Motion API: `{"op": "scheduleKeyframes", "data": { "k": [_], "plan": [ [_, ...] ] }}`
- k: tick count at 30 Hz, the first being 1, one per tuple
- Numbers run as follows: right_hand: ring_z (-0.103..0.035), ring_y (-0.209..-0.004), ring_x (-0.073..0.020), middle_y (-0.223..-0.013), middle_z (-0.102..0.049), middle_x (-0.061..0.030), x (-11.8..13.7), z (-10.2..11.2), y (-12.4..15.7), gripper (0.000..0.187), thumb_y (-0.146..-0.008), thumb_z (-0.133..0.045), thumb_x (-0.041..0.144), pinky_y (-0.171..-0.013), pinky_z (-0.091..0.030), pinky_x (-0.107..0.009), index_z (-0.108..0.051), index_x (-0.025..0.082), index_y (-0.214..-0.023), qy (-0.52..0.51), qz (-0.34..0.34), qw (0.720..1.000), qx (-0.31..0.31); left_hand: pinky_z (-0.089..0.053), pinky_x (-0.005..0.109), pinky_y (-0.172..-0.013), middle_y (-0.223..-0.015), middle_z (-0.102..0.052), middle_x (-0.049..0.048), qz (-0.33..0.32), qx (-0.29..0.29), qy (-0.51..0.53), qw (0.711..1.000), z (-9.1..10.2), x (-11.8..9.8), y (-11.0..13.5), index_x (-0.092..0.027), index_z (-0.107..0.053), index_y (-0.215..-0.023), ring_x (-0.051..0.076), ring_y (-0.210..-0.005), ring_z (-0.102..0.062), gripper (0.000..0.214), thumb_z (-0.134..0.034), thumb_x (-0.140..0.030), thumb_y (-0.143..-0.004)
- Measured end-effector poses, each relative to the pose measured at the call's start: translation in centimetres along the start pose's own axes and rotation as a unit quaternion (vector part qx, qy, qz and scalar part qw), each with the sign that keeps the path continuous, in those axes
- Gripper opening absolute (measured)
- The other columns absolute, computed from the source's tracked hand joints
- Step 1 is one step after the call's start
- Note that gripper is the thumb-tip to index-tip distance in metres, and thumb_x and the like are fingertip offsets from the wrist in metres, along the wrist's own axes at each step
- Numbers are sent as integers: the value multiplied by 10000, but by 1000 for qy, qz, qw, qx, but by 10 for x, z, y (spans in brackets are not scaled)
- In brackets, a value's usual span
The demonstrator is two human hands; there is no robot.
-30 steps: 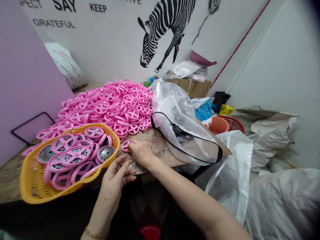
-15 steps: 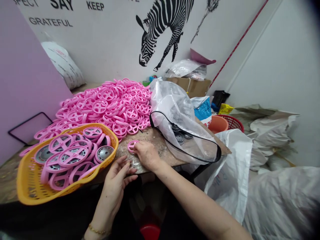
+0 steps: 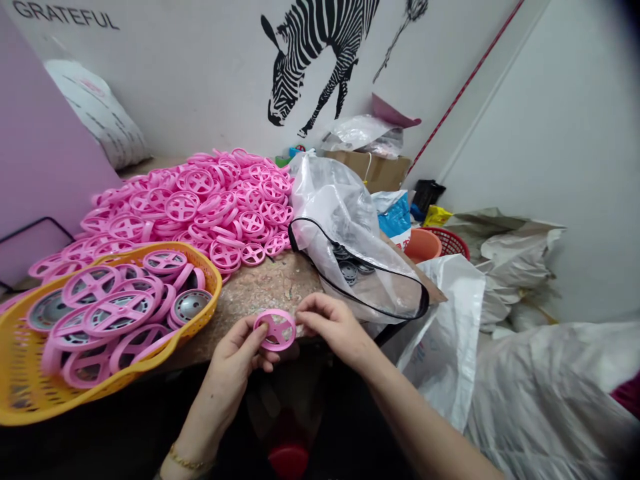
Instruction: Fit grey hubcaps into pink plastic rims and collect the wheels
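Just off the near edge of the worktop, a pink spoked wheel rim (image 3: 275,330) is held up between both hands. Its left edge is pinched by the left hand (image 3: 239,357), whose fingers are closed around the rim, and a thin gold bracelet (image 3: 187,460) is worn on that wrist. Its right edge is met by the right hand (image 3: 333,325), with the fingers held together against it. A grip on the outer edge is best kept, so that the spokes are left uncovered and the face can be inspected.

Beside the left hand, a yellow plastic basket (image 3: 215,287) is filled with pink rims and silver metal hubs (image 3: 191,305). Beyond it, a large heap of pink rims (image 3: 200,213) is spread over the worktop (image 3: 255,290). To the right, dark discs (image 3: 349,271) are seen through a clear plastic bag (image 3: 330,213), and a white sack (image 3: 445,340) is slumped below. Farther back, an orange bucket (image 3: 423,245), a red basket (image 3: 453,243) and a cardboard box (image 3: 373,170) are placed before a wall with a zebra mural (image 3: 310,53).
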State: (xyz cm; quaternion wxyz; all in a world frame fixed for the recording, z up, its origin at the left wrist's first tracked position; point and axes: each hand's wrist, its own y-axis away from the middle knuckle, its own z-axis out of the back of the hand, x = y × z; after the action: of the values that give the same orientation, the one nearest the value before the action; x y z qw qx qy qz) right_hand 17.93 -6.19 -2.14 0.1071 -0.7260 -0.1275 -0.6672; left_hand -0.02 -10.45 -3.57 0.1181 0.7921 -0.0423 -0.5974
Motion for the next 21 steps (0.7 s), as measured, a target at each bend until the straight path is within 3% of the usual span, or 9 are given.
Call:
{"op": "scheduleKeyframes", "data": {
  "k": [2, 4, 6, 8, 10, 16, 21],
  "plan": [
    [-578, -646, -128, -721, -630, 17, 4, 25, 0, 131, -812, -614, 322, -635, -457, -247, -641, 193, -810, 107, 64, 990, -71, -490, 189, -447, -643, -641, -32, 4, -9, 0, 1000, -1, 0, 0, -162, -608, -806, 106, -507, -615, 397, -830, -457, -660],
    [-613, -701, -158, -764, -665, -9, 7, 54, -6, 163, -870, -558, 319, -680, -474, -275, -663, 197, -843, 232, 99, 958, -134, -489, 187, -442, -623, -631, -38, 7, -17, 0, 1000, -3, 0, 0, -166, -598, -781, 106, -498, -614, 401, -833, -462, -647],
    [-646, -888, -194, -919, -711, -52, 8, 81, -17, 185, -910, -529, 272, -812, -475, -304, -696, 194, -924, 407, 105, 888, -184, -490, 185, -442, -620, -631, -38, 12, -16, -2, 1000, -7, 0, 0, -166, -600, -781, 106, -500, -616, 397, -829, -461, -647],
    [-639, -1013, -217, -1055, -706, -87, 7, 99, -29, 224, -942, -510, 253, -885, -454, -315, -708, 187, -1022, 561, 48, 804, -191, -490, 186, -439, -610, -628, -37, 17, -13, -6, 1000, -11, 0, 1, -165, -603, -778, 109, -498, -615, 399, -828, -465, -641],
    [-640, -1030, -253, -1095, -685, -129, 3, 109, -41, 244, -954, -520, 277, -878, -453, -337, -711, 163, -1051, 619, 6, 761, -191, -488, 189, -434, -601, -628, -32, 24, -9, -9, 1000, -14, 1, 2, -165, -606, -773, 113, -493, -613, 406, -830, -472, -631],
    [-658, -983, -316, -1130, -637, -202, -11, 106, -65, 336, -934, -564, 406, -803, -461, -364, -698, 111, -1025, 643, -32, 738, -200, -487, 184, -437, -637, -637, -15, 32, 5, -22, 999, -15, 6, 6, -161, -618, -762, 107, -502, -613, 398, -814, -490, -652],
    [-647, -982, -306, -1120, -652, -181, -13, 110, -66, 348, -868, -634, 406, -768, -444, -340, -638, 124, -1071, 629, -30, 747, -212, -509, 187, -448, -649, -640, -16, 33, 3, -26, 999, -11, 11, 4, -162, -621, -776, 110, -514, -627, 391, -806, -490, -671]
  ]
}}
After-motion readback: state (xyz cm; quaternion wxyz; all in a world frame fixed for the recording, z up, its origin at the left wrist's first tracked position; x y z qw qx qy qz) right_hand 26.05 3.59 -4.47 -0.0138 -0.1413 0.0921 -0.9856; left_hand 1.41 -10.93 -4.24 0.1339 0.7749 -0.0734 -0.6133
